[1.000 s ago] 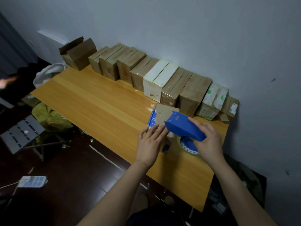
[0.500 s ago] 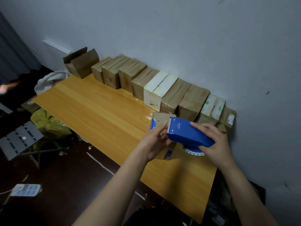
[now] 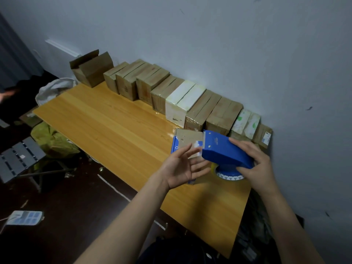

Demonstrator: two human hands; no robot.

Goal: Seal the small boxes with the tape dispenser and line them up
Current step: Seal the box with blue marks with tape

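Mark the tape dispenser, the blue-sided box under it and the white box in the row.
tape dispenser (image 3: 221,149), head view, blue top face.
blue-sided box (image 3: 188,136), head view, brown top flap.
white box (image 3: 181,93), head view, top face.

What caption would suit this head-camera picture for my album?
Right hand holds a blue tape dispenser over a small box, left hand open beside it.

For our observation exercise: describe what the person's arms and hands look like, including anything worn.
Both forearms are bare to the frame's lower edge; no sleeves show. The left hand and right hand wear no gloves, and no watch, bracelet or ring is visible.
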